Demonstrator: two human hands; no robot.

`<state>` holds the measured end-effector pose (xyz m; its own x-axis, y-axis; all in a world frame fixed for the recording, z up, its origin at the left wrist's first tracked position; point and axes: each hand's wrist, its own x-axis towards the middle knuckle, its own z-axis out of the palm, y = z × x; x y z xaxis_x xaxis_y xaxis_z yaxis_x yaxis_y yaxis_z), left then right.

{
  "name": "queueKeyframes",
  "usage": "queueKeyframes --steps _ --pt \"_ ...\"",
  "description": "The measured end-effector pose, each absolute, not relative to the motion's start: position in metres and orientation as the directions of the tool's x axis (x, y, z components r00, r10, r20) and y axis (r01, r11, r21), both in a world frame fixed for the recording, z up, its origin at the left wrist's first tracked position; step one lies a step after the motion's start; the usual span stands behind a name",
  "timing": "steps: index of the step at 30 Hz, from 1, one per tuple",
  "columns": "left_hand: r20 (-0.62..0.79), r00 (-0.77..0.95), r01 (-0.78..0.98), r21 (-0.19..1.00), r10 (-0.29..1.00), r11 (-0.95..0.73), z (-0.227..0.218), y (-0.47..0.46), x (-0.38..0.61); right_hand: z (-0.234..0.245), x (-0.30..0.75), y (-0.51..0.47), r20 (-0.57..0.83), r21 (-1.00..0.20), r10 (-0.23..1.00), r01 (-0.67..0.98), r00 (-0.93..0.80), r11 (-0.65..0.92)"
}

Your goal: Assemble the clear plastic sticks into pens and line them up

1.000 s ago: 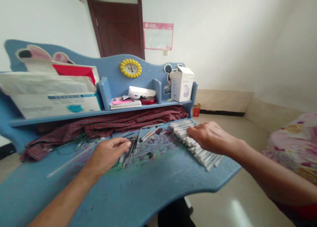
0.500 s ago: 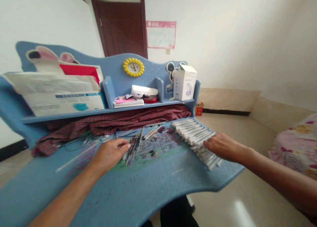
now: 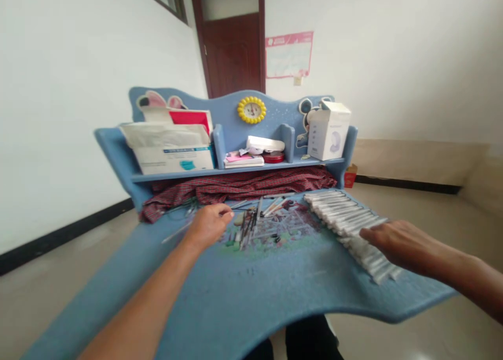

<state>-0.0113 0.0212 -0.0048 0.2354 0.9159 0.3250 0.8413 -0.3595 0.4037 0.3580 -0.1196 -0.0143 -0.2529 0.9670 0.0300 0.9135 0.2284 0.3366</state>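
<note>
Left hand (image 3: 209,225), fingertips close, beside loose pen parts (image 3: 248,226); right hand (image 3: 404,243), fingers bunched, at pen row (image 3: 341,212), desk's (image 3: 251,292) right, apparently tidying. Grips: cannot tell. Next calls for light touch.

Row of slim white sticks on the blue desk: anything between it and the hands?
Right hand: nothing visible; it overlaps the row of slim white sticks in view, though contact is unclear. Left hand: a scatter of thin dark and pale sticks lies on the blue desk between it and the row.
</note>
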Motion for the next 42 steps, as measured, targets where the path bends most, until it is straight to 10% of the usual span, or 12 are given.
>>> queueKeyframes --steps 16,29,42 --pt "0.238 0.138 0.949 0.246 0.961 -0.197 -0.025 0.035 -0.041 0.006 0.202 -0.051 0.072 0.136 0.808 0.809 -0.584 0.572" --pt "0.149 0.303 0.921 0.208 0.941 -0.33 -0.031 0.009 -0.002 -0.022 0.183 0.022 0.134 -0.036 0.944 0.951 -0.3 0.308" --pt "0.074 0.236 0.962 0.125 0.969 -0.244 -0.027 0.004 0.002 -0.031 0.188 0.024 0.127 0.076 0.952 0.96 -0.279 0.271"
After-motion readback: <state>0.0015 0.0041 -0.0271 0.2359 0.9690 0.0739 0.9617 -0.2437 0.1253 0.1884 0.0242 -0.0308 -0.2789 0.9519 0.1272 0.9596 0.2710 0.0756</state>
